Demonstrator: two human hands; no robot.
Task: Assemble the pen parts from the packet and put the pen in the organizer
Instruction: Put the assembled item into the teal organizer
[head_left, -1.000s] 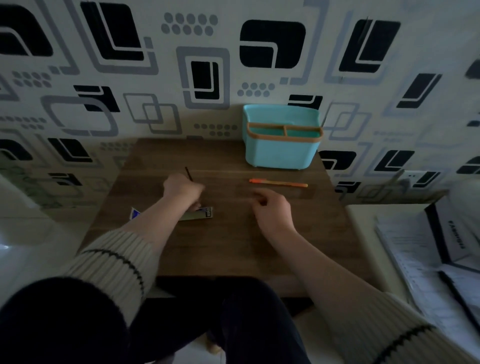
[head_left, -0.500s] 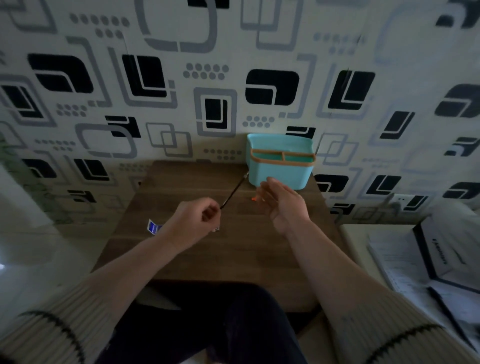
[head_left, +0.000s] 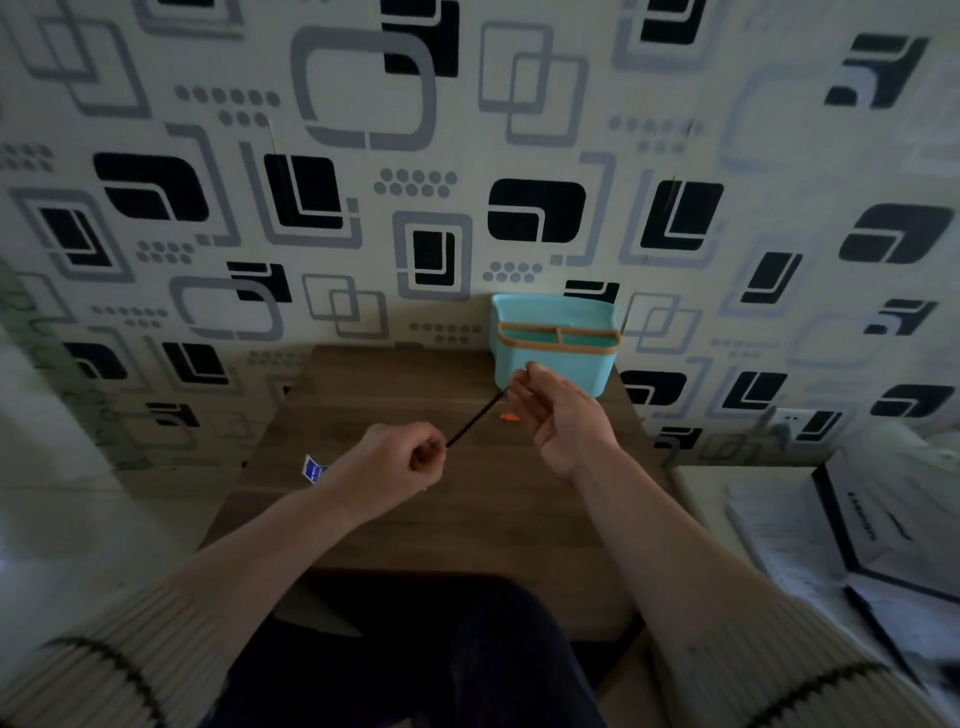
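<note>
My left hand (head_left: 400, 462) grips the near end of a thin black refill (head_left: 475, 423), which slants up and to the right above the wooden table (head_left: 467, 525). My right hand (head_left: 566, 415) pinches the refill's far end between thumb and forefinger, just in front of the turquoise organizer (head_left: 589, 371) with its tan rim. Only the tip of the orange pen barrel (head_left: 509, 417) shows on the table; my right hand hides the remainder. The packet (head_left: 313, 469) lies behind my left wrist, with only its blue corner visible.
The organizer stands at the table's back right, against the patterned wall. To the right, a white surface holds papers and a black-edged box (head_left: 857, 519). A wall outlet (head_left: 792, 418) sits beside it. My dark-clothed lap (head_left: 415, 649) is below the table's front edge.
My left hand lifted the black refill off the table by the packet. My right hand rose from the table, came over the orange barrel and took the refill's far end.
</note>
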